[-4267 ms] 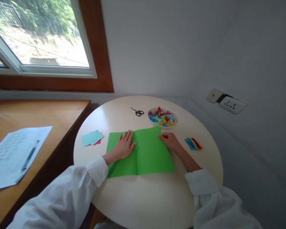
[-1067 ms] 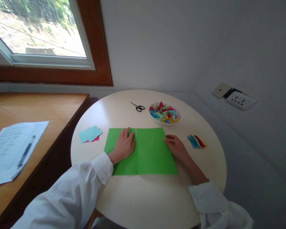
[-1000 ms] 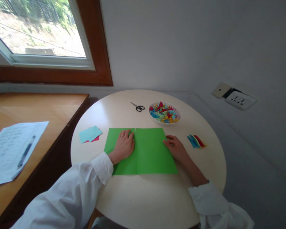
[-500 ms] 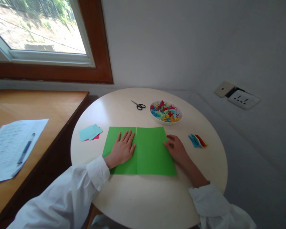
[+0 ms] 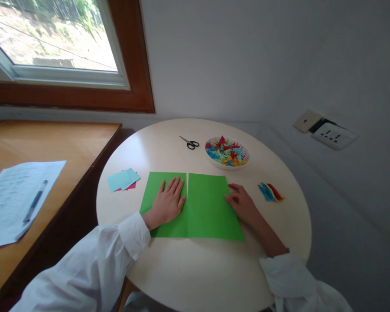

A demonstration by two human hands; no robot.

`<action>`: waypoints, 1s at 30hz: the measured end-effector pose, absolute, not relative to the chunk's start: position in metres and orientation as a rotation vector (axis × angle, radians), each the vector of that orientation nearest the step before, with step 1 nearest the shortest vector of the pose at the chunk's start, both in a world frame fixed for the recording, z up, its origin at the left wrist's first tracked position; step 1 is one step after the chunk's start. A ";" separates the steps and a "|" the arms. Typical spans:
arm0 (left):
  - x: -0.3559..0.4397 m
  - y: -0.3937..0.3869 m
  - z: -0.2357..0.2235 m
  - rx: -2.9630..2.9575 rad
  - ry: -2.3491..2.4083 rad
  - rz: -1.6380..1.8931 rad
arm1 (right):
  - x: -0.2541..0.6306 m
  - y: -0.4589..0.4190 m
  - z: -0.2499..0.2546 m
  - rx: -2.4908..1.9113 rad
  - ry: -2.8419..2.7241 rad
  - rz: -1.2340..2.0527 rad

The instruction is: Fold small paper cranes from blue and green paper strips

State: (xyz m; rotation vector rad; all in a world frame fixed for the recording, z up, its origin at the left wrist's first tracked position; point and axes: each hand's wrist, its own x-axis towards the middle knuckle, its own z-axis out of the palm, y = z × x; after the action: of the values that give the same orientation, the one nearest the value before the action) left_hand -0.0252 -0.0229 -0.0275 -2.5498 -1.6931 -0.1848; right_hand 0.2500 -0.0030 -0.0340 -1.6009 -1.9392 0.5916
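At left, a written page (image 5: 14, 201) is cut off. On the table (image 5: 198, 273), the green sheet (image 5: 209, 210), split from its far edge, is partly covered by the spread left hand (image 5: 167, 205) and pinched at right by the right hand (image 5: 243, 204).

Ordinary indoor room, home or small study; can't tell which. Round white desk (image 5: 195, 271) by plain pale wall (image 5: 221, 56), power socket (image 5: 334, 135) at right. Wooden desk (image 5: 71, 134) on left: handwritten sheets (image 5: 13, 190), pen (image 5: 35, 201). Wood-trimmed window (image 5: 68, 76), daylight, greenery (image 5: 84, 13) outside. Green sheet (image 5: 209, 208), scissors (image 5: 190, 144), bowl (image 5: 226, 167) of bright paper bits (image 5: 227, 151) read as craft spot.
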 end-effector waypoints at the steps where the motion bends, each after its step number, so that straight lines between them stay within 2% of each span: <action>1: -0.025 -0.023 -0.028 -2.549 -1.691 -0.187 | 0.250 -0.003 -0.033 -1.607 -1.921 0.607; 10: -0.026 -0.023 -0.028 -2.552 -1.680 -0.225 | 0.253 -0.015 -0.028 -1.634 -1.650 0.774; 17: -0.017 -0.022 -0.018 -2.449 -1.647 -0.286 | 0.261 -0.028 -0.041 -1.661 -1.642 0.638; 22: -0.012 -0.027 -0.009 -2.476 -1.600 -0.201 | 0.259 -0.027 -0.043 -1.708 -1.653 0.585; 30: -0.024 -0.051 -0.027 -2.527 -1.572 -0.224 | 0.256 -0.028 -0.036 -1.716 -1.655 0.581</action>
State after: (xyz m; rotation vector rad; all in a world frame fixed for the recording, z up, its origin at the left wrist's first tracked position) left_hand -0.0238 -0.0505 -0.0266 -2.5272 -1.5724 -0.2240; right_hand 0.2564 -0.0284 -0.0365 -1.7164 -1.6547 0.5812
